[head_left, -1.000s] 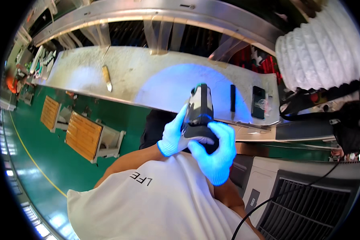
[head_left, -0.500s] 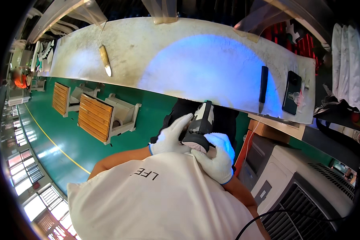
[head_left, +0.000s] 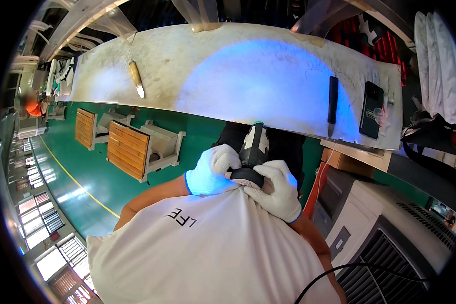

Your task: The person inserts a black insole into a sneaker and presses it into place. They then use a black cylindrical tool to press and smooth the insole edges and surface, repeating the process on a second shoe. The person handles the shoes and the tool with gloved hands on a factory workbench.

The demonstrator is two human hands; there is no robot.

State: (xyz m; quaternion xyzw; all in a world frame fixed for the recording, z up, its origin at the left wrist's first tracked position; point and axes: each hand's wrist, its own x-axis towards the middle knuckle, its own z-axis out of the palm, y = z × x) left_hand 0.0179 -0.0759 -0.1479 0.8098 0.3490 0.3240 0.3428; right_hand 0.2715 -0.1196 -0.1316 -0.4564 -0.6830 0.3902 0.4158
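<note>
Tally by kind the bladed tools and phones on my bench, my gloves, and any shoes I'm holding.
Bladed tools, one tan-handled, one black-handled: 2
Smartphone: 1
White gloves: 2
Held shoe: 1
Total: 6

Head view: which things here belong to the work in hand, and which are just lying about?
In use:
- shoe, held by the left hand and right hand

Lying on the table, untouched:
- phone
- black knife
- tan knife

The knives could be tools for this work; I can't tell.
</note>
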